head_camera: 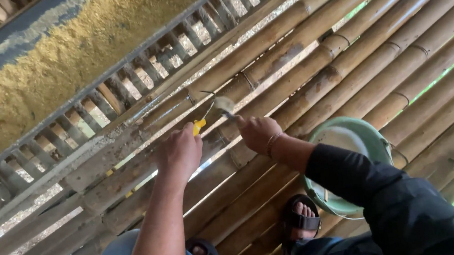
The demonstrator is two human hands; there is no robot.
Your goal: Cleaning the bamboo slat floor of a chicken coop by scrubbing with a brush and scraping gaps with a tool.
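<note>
There is one view only, from a camera worn on the person's head. It looks steeply down and forward along both forearms, and the frame is tilted, so the bamboo floor [375,57] runs diagonally from lower left to upper right. The view is close: the hands sit near the middle, the person's sandalled feet [301,218] at the bottom edge. A slatted railing [124,93] crosses the upper left, ground beyond it.
</note>
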